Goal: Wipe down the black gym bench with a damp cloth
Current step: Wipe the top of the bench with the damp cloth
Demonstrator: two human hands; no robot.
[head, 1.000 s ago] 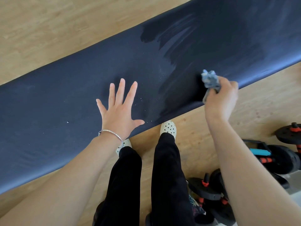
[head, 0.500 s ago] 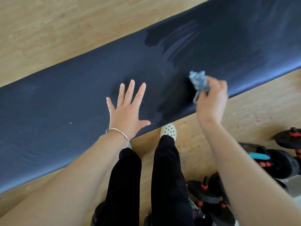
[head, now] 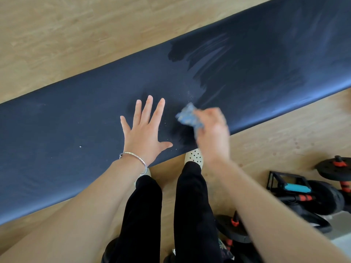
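Observation:
The black gym bench [head: 76, 118] runs diagonally across the view, from lower left to upper right. Its right part shows darker wet streaks; pale specks dot the middle. My left hand [head: 144, 130] lies flat on the pad with fingers spread, a silver bangle on the wrist. My right hand [head: 212, 133] is blurred with motion near the bench's front edge. It grips a bunched blue-grey cloth [head: 187, 116], which touches the pad just right of my left hand.
Black dumbbells with red collars [head: 334, 168] and a small black frame with a blue part [head: 292, 186] lie on the wooden floor at the right. More weights [head: 231, 226] sit beside my right leg. My legs and white perforated shoes stand against the bench's front edge.
My right hand has swept the cloth leftward along the pad toward my left hand. The left hand has stayed flat on the bench.

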